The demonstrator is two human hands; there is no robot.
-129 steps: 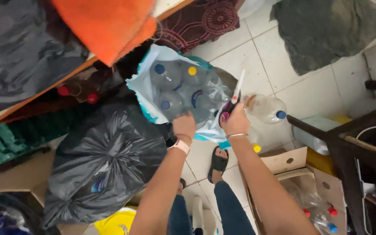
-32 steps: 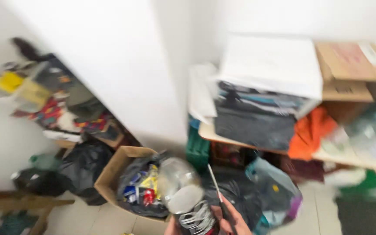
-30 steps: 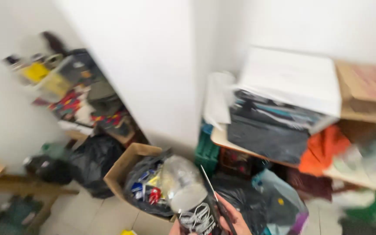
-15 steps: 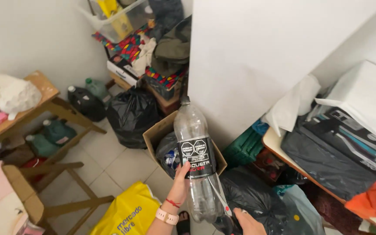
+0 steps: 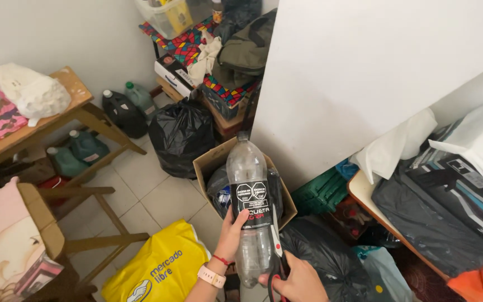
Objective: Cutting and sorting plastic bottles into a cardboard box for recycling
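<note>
Bottle: a big clear plastic bottle [image 5: 251, 215] with a black label stands upright in the middle of the view, held up in front of the person, its neck pointing to the white wall panel [image 5: 364, 84].
Left hand: the left hand [image 5: 233, 229] is closed around the left side of the bottle at the label; this grip probably keeps the bottle steady and vertical for the tool.
Right hand: the right hand [image 5: 297, 282] is closed on the handles of the scissors [image 5: 275, 246], low at the right side of the bottle.
Scissors: the blade lies flat against the right side of the bottle, its tip at the edge of the label, as if to work on that label; whether it cuts is not visible.
Behind the bottle: an open cardboard box [image 5: 219, 168] with bottles and dark bags inside.
Left of the bottle: a yellow bag [image 5: 157, 268] lies on the tiled floor; farther away a black garbage bag [image 5: 183, 134].
Change: against the picture half a second earlier, the grip of both hands is the same, the bottle stays upright, and the view has turned only a little.
</note>
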